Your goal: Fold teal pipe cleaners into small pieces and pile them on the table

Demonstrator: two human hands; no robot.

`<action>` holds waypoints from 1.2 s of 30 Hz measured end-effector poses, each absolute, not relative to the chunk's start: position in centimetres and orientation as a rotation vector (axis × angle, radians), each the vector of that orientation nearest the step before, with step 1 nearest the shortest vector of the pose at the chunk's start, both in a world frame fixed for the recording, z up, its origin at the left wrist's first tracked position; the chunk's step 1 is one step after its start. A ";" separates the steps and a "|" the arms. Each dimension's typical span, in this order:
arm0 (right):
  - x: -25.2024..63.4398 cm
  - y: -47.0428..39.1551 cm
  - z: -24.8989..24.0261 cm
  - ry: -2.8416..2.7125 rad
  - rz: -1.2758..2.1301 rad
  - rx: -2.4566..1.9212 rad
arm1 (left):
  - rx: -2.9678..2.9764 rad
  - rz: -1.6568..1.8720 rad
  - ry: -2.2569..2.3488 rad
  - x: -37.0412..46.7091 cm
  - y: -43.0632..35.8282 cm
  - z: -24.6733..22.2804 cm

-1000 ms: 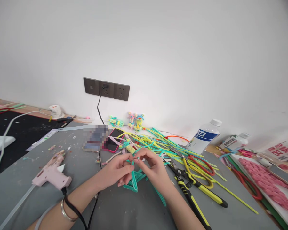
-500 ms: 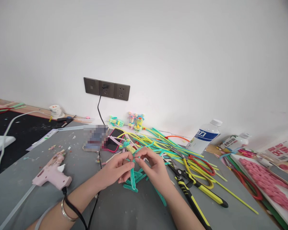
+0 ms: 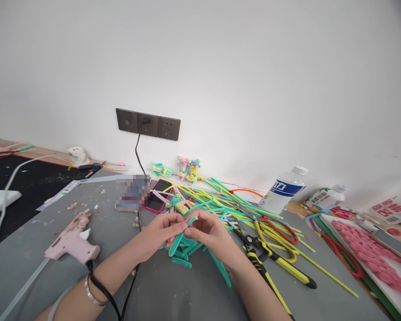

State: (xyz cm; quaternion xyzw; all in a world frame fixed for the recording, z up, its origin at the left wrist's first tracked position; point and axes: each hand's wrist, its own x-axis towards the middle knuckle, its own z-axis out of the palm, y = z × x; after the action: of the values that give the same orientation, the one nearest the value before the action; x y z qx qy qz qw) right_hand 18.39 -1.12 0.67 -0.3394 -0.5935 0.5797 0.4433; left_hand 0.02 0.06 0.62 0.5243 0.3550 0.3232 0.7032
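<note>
My left hand (image 3: 162, 234) is closed in a pinch on a folded teal pipe cleaner (image 3: 177, 240), whose loop slants down to the left. Right beside it, my right hand (image 3: 209, 232) has thumb and forefinger pressed together at the upper end of the same piece. Below and behind the hands, several bent teal pieces (image 3: 186, 263) lie on the grey mat (image 3: 173, 298). Just beyond the fingers rests a small yellow and green figure (image 3: 177, 204) made of pipe cleaners.
A pink glue gun (image 3: 74, 243) lies at left, its black cord near my left forearm. Yellow-handled pliers (image 3: 270, 263), red-handled scissors (image 3: 282, 229) and long pipe cleaners (image 3: 220, 196) spread right. A bottle (image 3: 284, 189) and small figures (image 3: 189, 169) stand near the wall.
The teal piece between my hands has tilted; its loop now points down-left and its upper end shows above the fingertips. My hands have drawn slightly lower and closer together.
</note>
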 end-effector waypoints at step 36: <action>19.3 0.1 -0.6 -1.101 1.268 -0.973 | 1.757 1.036 1.105 -0.3 0.8 -0.3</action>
State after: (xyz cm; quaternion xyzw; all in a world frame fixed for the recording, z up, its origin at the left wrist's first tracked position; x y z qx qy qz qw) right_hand 19.32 0.14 -0.65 -0.4136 -0.4679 0.5391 0.5651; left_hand -0.28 0.83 -0.32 0.6944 0.4365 0.4095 0.3994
